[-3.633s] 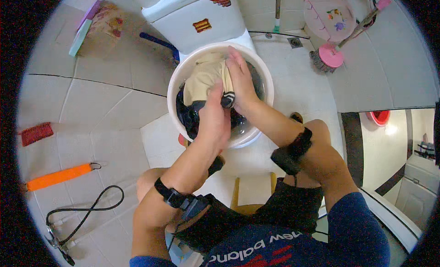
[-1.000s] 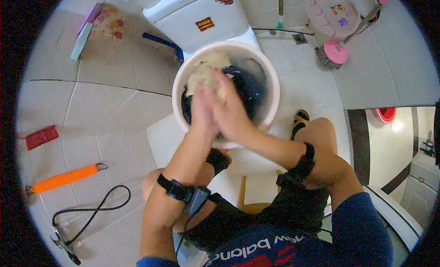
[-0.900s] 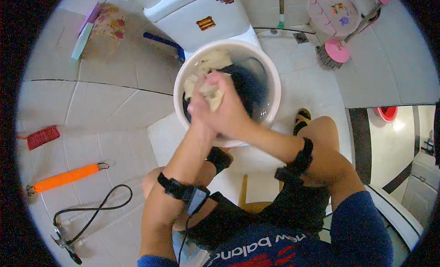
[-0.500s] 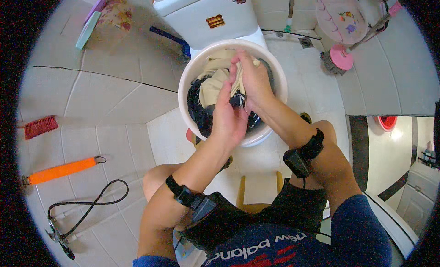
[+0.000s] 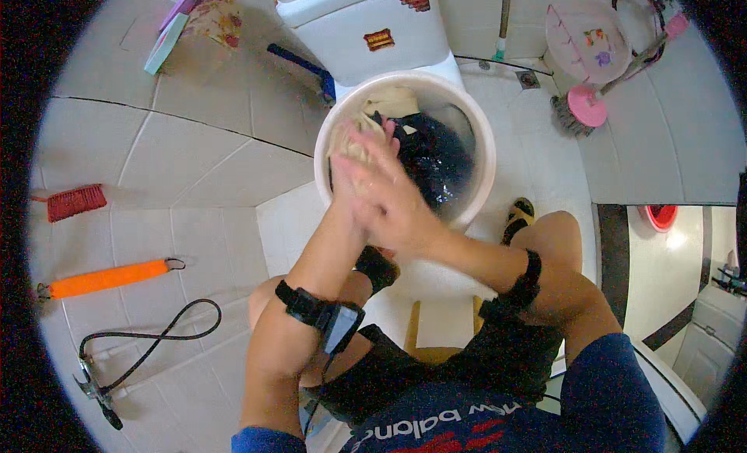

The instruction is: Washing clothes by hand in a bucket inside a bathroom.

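The left hand (image 5: 342,173) and right hand (image 5: 395,208) come together, seemingly palm to palm, over the 7 to 8 o'clock side of the pale round basin (image 5: 488,153); blur hides how firmly the fingers hold. The beige cloth (image 5: 394,103) runs from beside them to 11 o'clock inside it. To rub it well, I'd keep a fold trapped between both palms, work in short strokes low over the water (image 5: 454,124), and keep the dark cloth (image 5: 436,153) toward 3 o'clock out of the grip. The basin stands before a white toilet (image 5: 342,25) between 11 and 12; what bears it is hidden. Around are a pale floor (image 5: 521,134), a pink scrubbing brush (image 5: 585,107) between 2 and 3 o'clock, a red brush (image 5: 76,202) at 9 and a black hose (image 5: 156,337) at 8.
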